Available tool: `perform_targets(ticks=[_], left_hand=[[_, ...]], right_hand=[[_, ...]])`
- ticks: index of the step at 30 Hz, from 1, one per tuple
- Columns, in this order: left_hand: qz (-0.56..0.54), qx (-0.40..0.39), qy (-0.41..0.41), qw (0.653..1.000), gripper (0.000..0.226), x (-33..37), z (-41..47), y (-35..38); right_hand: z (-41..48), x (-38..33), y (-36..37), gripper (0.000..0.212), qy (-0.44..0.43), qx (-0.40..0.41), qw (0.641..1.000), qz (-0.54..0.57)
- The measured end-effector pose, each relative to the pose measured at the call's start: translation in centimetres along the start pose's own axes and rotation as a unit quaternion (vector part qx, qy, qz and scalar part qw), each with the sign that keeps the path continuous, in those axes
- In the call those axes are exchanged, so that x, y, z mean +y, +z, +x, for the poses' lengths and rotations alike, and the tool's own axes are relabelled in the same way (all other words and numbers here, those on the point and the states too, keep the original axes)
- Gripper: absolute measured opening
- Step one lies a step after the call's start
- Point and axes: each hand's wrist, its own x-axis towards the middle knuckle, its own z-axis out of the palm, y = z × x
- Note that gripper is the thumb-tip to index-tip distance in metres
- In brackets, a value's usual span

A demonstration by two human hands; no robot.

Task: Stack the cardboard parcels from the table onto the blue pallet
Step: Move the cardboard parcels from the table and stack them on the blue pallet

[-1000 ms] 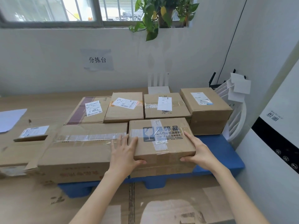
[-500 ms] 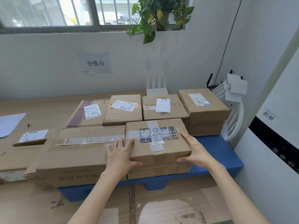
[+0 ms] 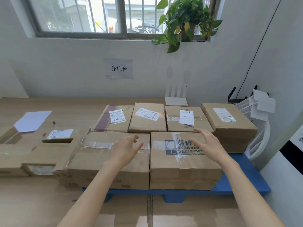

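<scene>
While the left hand (image 3: pixel 126 149) and right hand (image 3: pixel 208 145) hover with fingers spread and loosely bent, gripping nothing, the printed parcel (image 3: pixel 185 171) sits at the front right of the blue pallet (image 3: pixel 246 185), just below the right hand. On the pallet's front left a larger parcel (image 3: pixel 101 161) touches it, under the left hand. A row of labelled parcels (image 3: pixel 147 123) lines the pallet's back.

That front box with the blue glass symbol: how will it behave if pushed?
The printed box probably slides rather than tips, being low and wide on the blue pallet. Its glass symbol hints at fragile contents. The glossy tape may feel slick.
</scene>
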Motion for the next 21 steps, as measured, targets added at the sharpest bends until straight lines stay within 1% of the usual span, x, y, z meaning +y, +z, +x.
perform_targets(ticks=[5, 10, 16, 21], left_hand=[[-0.008, 0.054, -0.026, 0.998, 0.032, -6.5, 0.8, -4.9], [-0.009, 0.076, -0.065, 0.995, 0.029, -15.5, 1.7, -10.1], [-0.023, 0.057, -0.082, 0.995, 0.034, -26.4, 3.1, -15.2], [-0.005, -0.013, -0.079, 0.997, 0.044, -33.8, 4.9, -16.1]], right_hand=[[3.2, -7.7, 4.5, 0.056, -0.040, -0.011, 0.999, -0.029], [6.2, -16.4, 11.7, 0.052, -0.096, -0.030, 0.995, -0.023], [8.6, -26.2, 21.0, 0.049, -0.112, -0.055, 0.992, -0.002], [9.8, -32.4, 28.6, 0.052, -0.103, -0.061, 0.992, 0.030]])
